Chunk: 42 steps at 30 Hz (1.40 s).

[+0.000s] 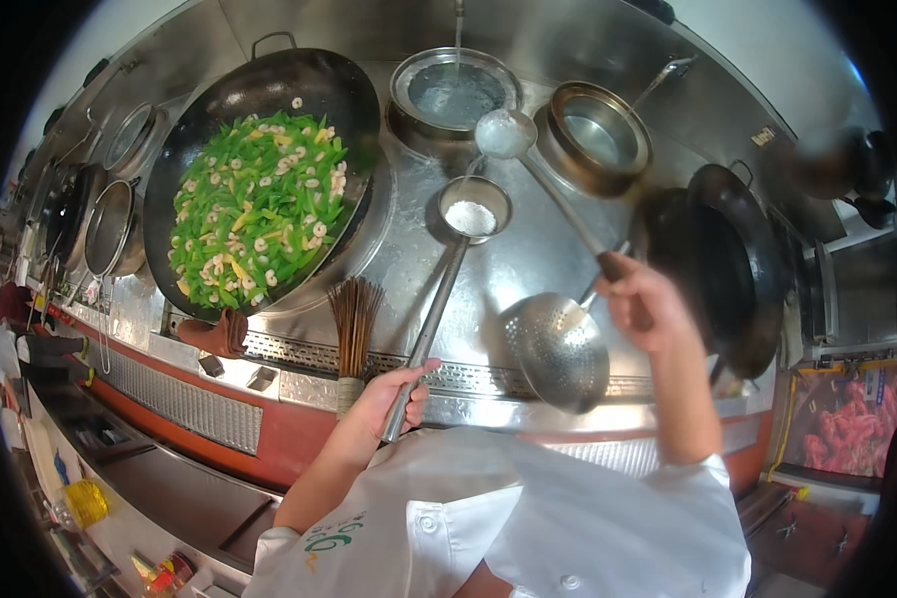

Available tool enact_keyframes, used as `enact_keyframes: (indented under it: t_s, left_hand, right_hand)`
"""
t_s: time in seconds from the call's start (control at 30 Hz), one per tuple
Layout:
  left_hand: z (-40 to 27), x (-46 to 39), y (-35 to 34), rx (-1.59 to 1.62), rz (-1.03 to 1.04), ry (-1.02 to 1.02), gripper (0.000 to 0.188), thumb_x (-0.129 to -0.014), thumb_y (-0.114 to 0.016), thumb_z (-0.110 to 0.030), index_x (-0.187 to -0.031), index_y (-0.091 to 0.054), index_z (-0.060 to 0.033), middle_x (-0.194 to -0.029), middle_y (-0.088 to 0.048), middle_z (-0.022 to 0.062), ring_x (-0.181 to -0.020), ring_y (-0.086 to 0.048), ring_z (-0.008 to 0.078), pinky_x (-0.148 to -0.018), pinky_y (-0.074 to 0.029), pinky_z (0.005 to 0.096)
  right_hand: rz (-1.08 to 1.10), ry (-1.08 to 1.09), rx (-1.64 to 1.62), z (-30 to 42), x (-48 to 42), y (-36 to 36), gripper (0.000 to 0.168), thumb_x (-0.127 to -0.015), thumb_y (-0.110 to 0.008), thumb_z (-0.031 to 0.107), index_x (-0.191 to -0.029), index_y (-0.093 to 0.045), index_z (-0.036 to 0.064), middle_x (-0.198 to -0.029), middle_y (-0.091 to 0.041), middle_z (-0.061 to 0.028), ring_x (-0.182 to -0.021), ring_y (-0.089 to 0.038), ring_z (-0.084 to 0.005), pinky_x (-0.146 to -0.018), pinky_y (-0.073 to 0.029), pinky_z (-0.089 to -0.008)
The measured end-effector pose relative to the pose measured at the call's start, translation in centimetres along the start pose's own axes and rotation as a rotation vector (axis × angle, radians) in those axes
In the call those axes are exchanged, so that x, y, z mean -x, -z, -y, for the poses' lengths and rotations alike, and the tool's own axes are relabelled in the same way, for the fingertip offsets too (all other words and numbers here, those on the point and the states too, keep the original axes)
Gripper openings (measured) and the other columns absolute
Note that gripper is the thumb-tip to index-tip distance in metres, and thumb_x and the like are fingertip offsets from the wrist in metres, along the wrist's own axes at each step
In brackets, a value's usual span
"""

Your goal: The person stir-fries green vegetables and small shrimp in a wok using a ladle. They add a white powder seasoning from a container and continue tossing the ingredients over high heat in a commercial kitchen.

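Observation:
My left hand [389,400] grips the metal handle of a small deep dipper [448,280], which has white powder or paste [471,218] in its cup. My right hand [646,303] holds the handle of a wok ladle [564,205], its bowl wet and whitish, above and slightly right of the dipper. A thin clear streak runs from the ladle's lip down towards the cup. Left of the dipper, a large black wok [344,90] contains cut green vegetables [258,202], shrimp and yellow pieces. A round perforated strainer [560,351] lies below my right hand.
A tap runs into a water-filled pot [512,75] at the back, beside a second pot [635,127]. A bamboo wok brush [355,325] and a brown cloth [217,333] are at the stove's front. Another wok [762,299] stands right, a sieve [110,228] left.

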<state>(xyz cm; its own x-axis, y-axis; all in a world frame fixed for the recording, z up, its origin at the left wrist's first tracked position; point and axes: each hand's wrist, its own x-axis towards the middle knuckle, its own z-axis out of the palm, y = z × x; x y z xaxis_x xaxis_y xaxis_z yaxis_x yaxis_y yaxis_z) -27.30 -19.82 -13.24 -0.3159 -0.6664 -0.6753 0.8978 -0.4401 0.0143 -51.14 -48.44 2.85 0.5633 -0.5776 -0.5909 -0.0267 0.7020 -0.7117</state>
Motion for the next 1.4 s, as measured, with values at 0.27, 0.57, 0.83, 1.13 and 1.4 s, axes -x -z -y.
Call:
enact_keyframes:
  t_s: [0.27,0.57,0.83,1.13,1.4]
  left_hand:
    - [-0.5,-0.2,0.2,-0.022,0.042,0.041,0.032,-0.099,-0.05,-0.026,-0.13,-0.049,-0.0168,-0.066,-0.045,-0.0011,-0.051,-0.042,0.0109,-0.045,-0.037,0.0255]
    - [-1.5,0.1,1.5,-0.106,0.031,0.047,0.03,-0.097,-0.051,-0.02,-0.127,-0.053,-0.0176,-0.064,-0.046,-0.0025,-0.049,-0.042,0.0105,-0.045,-0.036,0.0259]
    - [-2.0,0.8,0.2,-0.228,-0.061,0.008,0.027,-0.092,-0.055,-0.01,-0.118,-0.051,-0.0157,-0.065,-0.045,-0.003,-0.047,-0.04,0.0086,-0.044,-0.033,0.0259]
    - [-1.8,0.4,1.5,-0.348,-0.076,-0.064,0.029,-0.09,-0.055,-0.007,-0.117,-0.048,-0.0131,-0.065,-0.045,-0.0016,-0.048,-0.041,0.0112,-0.045,-0.034,0.03]
    - [-1.8,-0.1,2.5,-0.285,-0.024,-0.017,0.028,-0.09,-0.055,-0.007,-0.116,-0.05,-0.0147,-0.062,-0.044,-0.0025,-0.047,-0.039,0.0101,-0.044,-0.033,0.028]
  right_hand:
    - [-0.121,0.148,0.398,-6.2,2.9,2.9,0.069,-0.075,-0.059,-0.002,-0.141,-0.039,-0.002,-0.075,-0.057,-0.004,-0.051,-0.053,-0.0108,-0.043,-0.04,-0.0234]
    - [-0.26,0.252,0.926,-9.6,5.3,1.9,0.069,-0.079,-0.056,-0.004,-0.145,-0.039,0.001,-0.082,-0.056,0.0005,-0.063,-0.051,-0.0075,-0.056,-0.045,-0.0234]
    - [-0.25,0.156,1.755,-13.0,0.5,0.5,0.075,-0.073,-0.054,0.0,-0.145,-0.037,0.004,-0.109,-0.064,-0.0254,-0.1,-0.062,-0.041,-0.088,-0.049,-0.0467]
    - [-0.326,0.158,1.81,-13.7,1.1,-0.9,0.072,-0.073,-0.055,0.002,-0.144,-0.04,0.005,-0.113,-0.065,-0.0229,-0.099,-0.064,-0.0378,-0.084,-0.051,-0.0438]
    - [-0.382,0.181,2.039,-14.6,0.1,-0.6,0.077,-0.079,-0.056,0.004,-0.151,-0.03,0.013,-0.11,-0.062,-0.0209,-0.091,-0.067,-0.0352,-0.078,-0.055,-0.0407]
